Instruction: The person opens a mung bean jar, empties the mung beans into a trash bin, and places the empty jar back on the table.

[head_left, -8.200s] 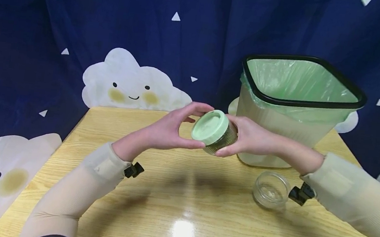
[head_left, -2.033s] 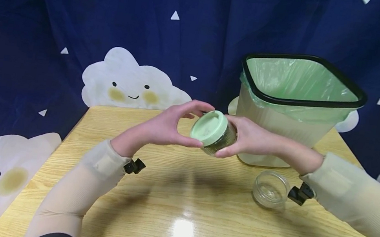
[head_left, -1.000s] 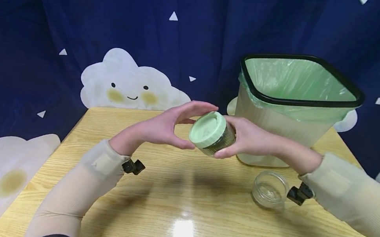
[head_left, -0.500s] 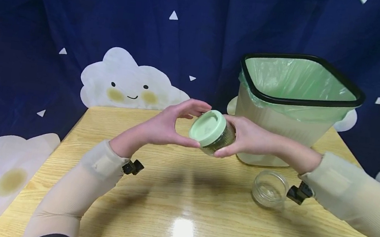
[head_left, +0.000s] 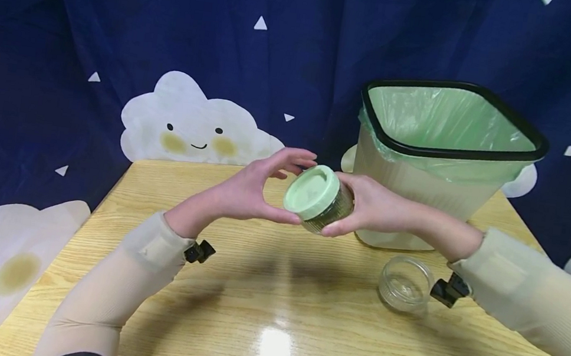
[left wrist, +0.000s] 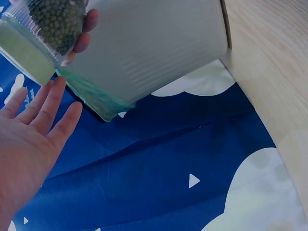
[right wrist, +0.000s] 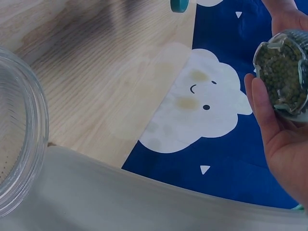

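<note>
A ribbed clear jar (head_left: 336,209) full of small green beans (left wrist: 55,24) is tilted above the table, its pale green lid (head_left: 311,193) facing left and upward. My right hand (head_left: 380,206) grips the jar body from the right, thumb below and fingers around the back. Beside the lid my left hand (head_left: 250,190) is spread in a wide C, its thumb tip at the lower lid edge and its fingers raised off the upper edge. The left wrist view shows those fingers (left wrist: 50,106) fairly straight. In the right wrist view the jar's base (right wrist: 284,77) faces the camera.
A bin (head_left: 415,185) with a black rim and green liner stands behind my right hand. A clear round container (head_left: 406,285) sits on the wooden table (head_left: 224,331) before it, under my right wrist. A dark blue curtain (head_left: 298,73) with clouds hangs behind.
My left fingers, around the lid earlier, loosened and spread away about a second ago. The thumb came back to the lid edge while the fingers stayed raised. The right hand kept its grip.
</note>
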Demonstrator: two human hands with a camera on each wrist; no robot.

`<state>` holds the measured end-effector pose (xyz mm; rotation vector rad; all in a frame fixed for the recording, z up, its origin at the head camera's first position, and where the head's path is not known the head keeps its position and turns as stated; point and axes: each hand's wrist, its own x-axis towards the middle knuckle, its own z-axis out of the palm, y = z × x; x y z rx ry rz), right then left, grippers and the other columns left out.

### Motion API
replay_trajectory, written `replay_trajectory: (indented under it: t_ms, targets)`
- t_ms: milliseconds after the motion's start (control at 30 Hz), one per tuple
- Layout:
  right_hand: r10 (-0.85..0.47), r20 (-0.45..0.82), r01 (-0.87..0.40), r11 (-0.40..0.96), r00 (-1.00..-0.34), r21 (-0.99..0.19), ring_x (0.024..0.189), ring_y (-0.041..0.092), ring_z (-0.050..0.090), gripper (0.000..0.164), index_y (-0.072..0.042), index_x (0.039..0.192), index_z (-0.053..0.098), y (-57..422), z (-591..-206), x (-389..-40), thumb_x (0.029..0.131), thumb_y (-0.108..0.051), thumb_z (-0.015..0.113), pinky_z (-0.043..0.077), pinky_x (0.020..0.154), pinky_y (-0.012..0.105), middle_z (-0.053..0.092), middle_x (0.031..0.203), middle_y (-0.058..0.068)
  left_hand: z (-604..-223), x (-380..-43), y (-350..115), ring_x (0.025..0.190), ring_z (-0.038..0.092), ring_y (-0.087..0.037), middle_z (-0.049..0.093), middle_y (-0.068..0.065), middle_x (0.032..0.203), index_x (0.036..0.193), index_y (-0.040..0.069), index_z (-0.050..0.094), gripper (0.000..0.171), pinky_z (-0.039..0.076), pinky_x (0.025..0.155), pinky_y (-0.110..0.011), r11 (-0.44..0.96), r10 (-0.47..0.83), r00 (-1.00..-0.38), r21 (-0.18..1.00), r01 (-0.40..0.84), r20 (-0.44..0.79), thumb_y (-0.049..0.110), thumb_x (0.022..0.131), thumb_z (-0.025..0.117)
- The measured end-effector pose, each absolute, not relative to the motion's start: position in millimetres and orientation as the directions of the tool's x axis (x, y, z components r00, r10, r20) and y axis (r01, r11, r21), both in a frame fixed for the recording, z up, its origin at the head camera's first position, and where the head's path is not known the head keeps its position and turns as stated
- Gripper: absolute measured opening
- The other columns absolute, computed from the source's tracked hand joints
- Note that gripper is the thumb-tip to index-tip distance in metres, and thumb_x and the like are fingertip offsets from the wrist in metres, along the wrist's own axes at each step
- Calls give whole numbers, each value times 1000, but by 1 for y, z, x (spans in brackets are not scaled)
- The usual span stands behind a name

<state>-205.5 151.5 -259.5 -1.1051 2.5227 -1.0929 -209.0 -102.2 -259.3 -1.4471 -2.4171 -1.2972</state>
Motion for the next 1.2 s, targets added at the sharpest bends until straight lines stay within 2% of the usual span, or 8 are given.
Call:
replay_trajectory:
  t_ms: [267, 400, 567, 767, 933, 1200]
  targets:
    - [-694, 114, -560, 460, -711, -689, 92, 17, 59, 66, -4, 121, 57, 151, -259, -205, 67, -24, 89, 50, 83, 36, 65, 102, 1, -252, -210, -106, 131, 43, -15, 44, -2, 144, 144, 6, 39, 88, 40, 103, -44, 124, 741, -520, 675, 727, 424, 10, 70, 88]
    - [-693, 101, -552, 468, -714, -690, 93, 17, 60, 67, -5, 122, 57, 151, -258, -204, 66, -24, 90, 50, 83, 36, 65, 102, 0, -251, -210, -107, 133, 41, -18, 43, -4, 146, 145, 4, 39, 90, 39, 104, -45, 71, 755, -502, 708, 703, 423, 4, 69, 87]
    - [-701, 115, -568, 457, -703, -684, 93, 17, 60, 67, -4, 121, 56, 150, -258, -205, 67, -25, 89, 50, 83, 36, 65, 103, 1, -252, -211, -107, 134, 41, -17, 44, -3, 146, 145, 4, 39, 87, 40, 103, -41, 68, 778, -492, 727, 684, 390, 2, 71, 84]
    - [-704, 119, -566, 446, -700, -693, 95, 17, 60, 68, -3, 123, 56, 150, -259, -205, 68, -24, 89, 49, 84, 36, 64, 105, 2, -252, -210, -106, 127, 48, -15, 51, -3, 139, 140, 4, 44, 78, 42, 100, -41, 106, 758, -522, 716, 690, 391, 6, 72, 84]
    - [-694, 119, -560, 454, -710, -693, 93, 18, 59, 66, -2, 122, 56, 150, -259, -205, 69, -24, 88, 49, 83, 37, 64, 104, 4, -255, -208, -103, 115, 56, -14, 59, -2, 127, 132, 5, 50, 70, 44, 97, -40, 183, 701, -563, 653, 735, 438, 13, 73, 87]
    - [-690, 123, -569, 468, -713, -676, 92, 18, 59, 66, 0, 121, 56, 150, -258, -205, 69, -23, 89, 49, 82, 36, 65, 103, 4, -257, -208, -99, 108, 58, -15, 59, -4, 123, 132, 5, 48, 73, 45, 95, -38, 250, 678, -558, 564, 787, 479, 19, 73, 87]
